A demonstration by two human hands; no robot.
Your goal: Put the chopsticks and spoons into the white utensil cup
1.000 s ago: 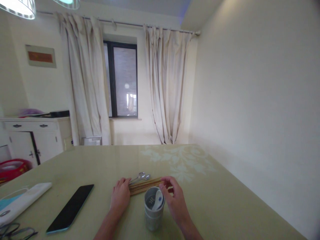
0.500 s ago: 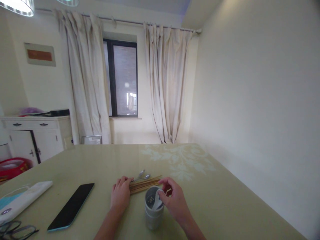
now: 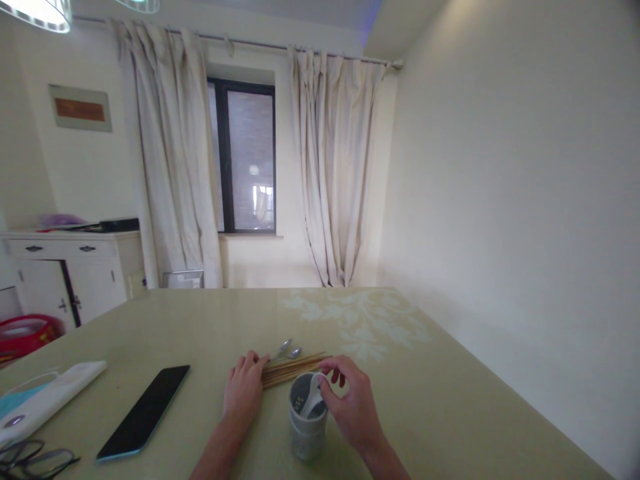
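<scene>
A white soup spoon (image 3: 313, 398) leans bowl-down inside a grey cylindrical holder (image 3: 309, 440), whose bottom shows small light holes. My right hand (image 3: 353, 400) pinches the spoon's upper end between thumb and fingers, at the holder's right rim. To the left, my left hand (image 3: 244, 390) lies curled over the near ends of a bundle of thin wooden chopsticks (image 3: 293, 370) on the table. Two metal spoons (image 3: 295, 353) lie just behind the bundle, their handles running toward my left fingers; the handle ends are hidden.
The pale green table (image 3: 200, 327) carries a black phone (image 3: 145, 413) at left. Beyond it lie a white elongated object (image 3: 55, 400) and eyeglasses (image 3: 37, 460). A wall (image 3: 525, 233) runs along the table's right side. A white cabinet (image 3: 95, 273) stands at the back left.
The white spoon has tilted slightly and shifted inside the holder, with my right hand still on its end. My left hand has barely moved.
</scene>
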